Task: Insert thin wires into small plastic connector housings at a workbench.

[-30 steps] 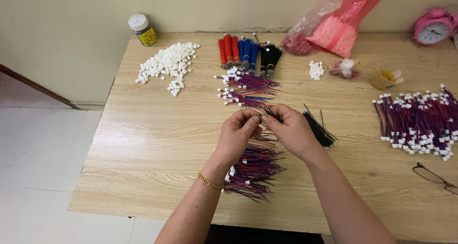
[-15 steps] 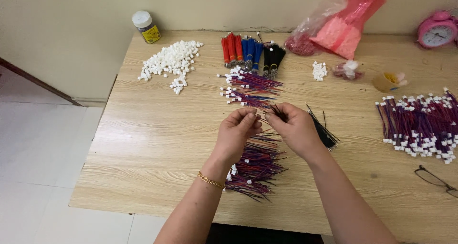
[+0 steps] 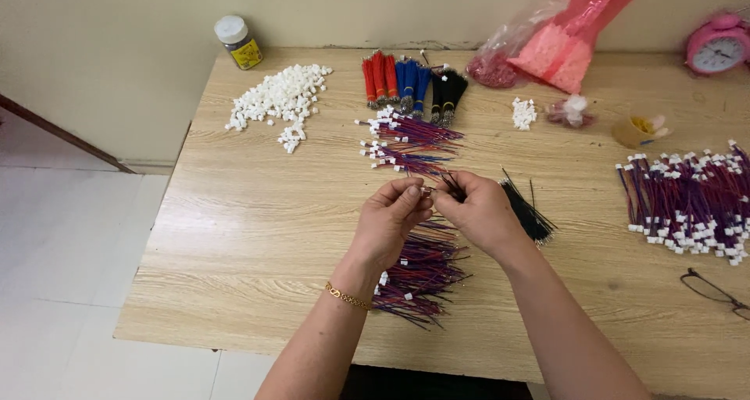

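1. head view: left hand (image 3: 393,216) and right hand (image 3: 478,211) meet fingertip to fingertip over the pale wooden table (image 3: 258,236), both pinched narrow on a small white plastic connector with thin dark wires (image 3: 434,189); neither hand is nearer than the other.
2. the wires trail away from the right hand, toward the table's far side.
3. one loose bundle of red-and-blue wires (image 3: 422,271) lies just below the hands, long axis roughly left to right.
4. one bundle of thin black wires (image 3: 527,212) just right of the right hand.
5. one heap of white connector housings (image 3: 277,99) well apart, far left.
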